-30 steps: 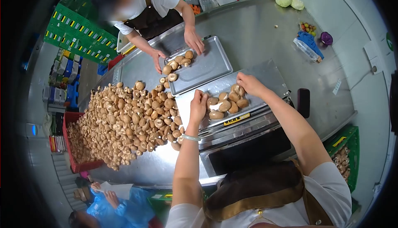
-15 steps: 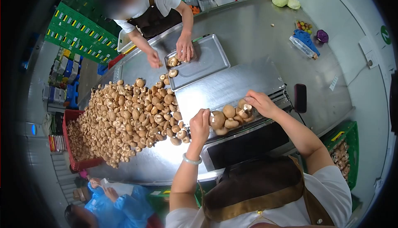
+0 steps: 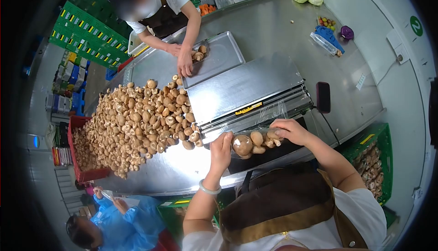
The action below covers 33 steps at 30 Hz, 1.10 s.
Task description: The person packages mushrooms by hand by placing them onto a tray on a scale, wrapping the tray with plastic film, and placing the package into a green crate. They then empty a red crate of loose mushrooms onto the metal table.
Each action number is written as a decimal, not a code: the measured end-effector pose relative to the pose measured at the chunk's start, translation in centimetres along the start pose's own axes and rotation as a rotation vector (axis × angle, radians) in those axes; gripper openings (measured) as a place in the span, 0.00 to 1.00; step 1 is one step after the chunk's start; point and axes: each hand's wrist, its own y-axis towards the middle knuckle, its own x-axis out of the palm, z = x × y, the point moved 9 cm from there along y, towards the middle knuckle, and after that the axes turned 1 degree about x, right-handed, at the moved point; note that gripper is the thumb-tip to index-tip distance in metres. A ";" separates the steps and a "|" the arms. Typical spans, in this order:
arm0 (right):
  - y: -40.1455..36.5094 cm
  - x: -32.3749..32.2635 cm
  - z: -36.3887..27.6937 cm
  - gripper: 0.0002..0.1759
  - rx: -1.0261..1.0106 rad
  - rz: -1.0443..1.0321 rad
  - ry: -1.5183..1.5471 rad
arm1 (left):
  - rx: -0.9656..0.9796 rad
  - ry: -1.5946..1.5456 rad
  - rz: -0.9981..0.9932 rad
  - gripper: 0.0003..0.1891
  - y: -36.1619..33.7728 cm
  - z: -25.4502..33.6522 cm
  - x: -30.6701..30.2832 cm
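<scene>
Clear plastic film stretches over a pack of brown mushrooms (image 3: pixel 242 145) between my hands. My left hand (image 3: pixel 221 150), with a pale bracelet at the wrist, is closed on the left end of the pack. At its right end my right hand (image 3: pixel 291 131) grips the film with bent fingers. The pack hangs over the front edge of the metal wrapping machine (image 3: pixel 251 89), and film trails from it toward the machine's rollers. Whether a tray lies under the mushrooms is hard to make out.
A big mushroom heap (image 3: pixel 141 118) covers the table's left, beside a red crate (image 3: pixel 86 174). Across the table a co-worker's hands are at a metal tray (image 3: pixel 228 54). A phone (image 3: pixel 323 97) lies right of the machine. A green crate (image 3: pixel 387 164) stands lower right; a person in blue (image 3: pixel 130 221), lower left.
Both my hands have drawn the pack down toward me, off the machine, baring its rollers and a yellow label. The co-worker's hands have come together at the tray's left side.
</scene>
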 end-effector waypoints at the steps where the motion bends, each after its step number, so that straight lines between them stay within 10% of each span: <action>1: 0.0 -0.5 -0.8 0.21 -0.018 0.003 -0.034 | -0.030 -0.046 -0.006 0.20 -0.1 0.1 -0.1; 8: -1.7 -1.6 -7.3 0.26 0.272 -0.014 0.096 | -0.300 -0.212 -0.096 0.22 -3.2 2.3 -1.1; 12: -4.2 0.3 1.5 0.35 0.699 -0.195 -0.093 | -0.274 -0.092 -0.108 0.22 -3.0 -5.1 1.8; 17: -6.1 2.2 14.6 0.29 0.633 0.159 -0.016 | -0.145 0.420 -0.060 0.21 -1.0 -11.7 5.3; 24: -9.2 1.9 14.1 0.13 0.497 0.346 0.057 | -0.102 0.097 0.317 0.11 -5.7 -14.5 4.1; 33: -19.2 -2.1 9.9 0.09 0.525 0.727 0.280 | 0.031 0.010 0.209 0.09 -7.0 -13.3 2.6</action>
